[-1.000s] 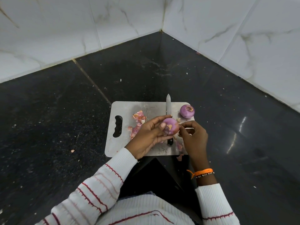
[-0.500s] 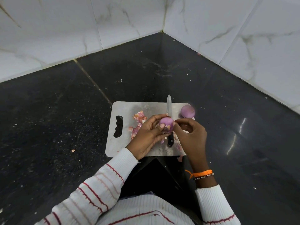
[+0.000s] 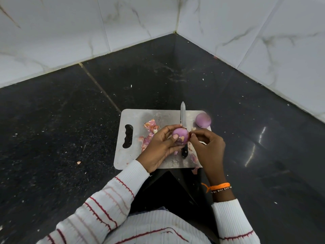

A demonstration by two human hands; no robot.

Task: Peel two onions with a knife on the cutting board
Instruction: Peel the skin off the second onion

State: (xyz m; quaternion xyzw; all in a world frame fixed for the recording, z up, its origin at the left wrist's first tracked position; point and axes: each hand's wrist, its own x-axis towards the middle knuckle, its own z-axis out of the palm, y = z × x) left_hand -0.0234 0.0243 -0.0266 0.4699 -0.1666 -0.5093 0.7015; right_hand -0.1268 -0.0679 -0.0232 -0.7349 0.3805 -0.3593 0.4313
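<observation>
Light was even and fairly bright, falling from overhead. The white wall tiles (image 3: 52, 32) looked near washed out, while the dark polished surface (image 3: 52, 120) carried streaks of glare at the right. Shadows were soft and faint. Focus was sharp throughout; wide-angle distortion bent the wall lines near the edges.

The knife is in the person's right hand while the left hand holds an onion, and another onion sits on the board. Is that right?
Not quite. The head view shows the knife lying on the cutting board, in neither hand. The right hand pinches at the skin of the onion that the left hand holds. The other onion does sit on the board.
</observation>
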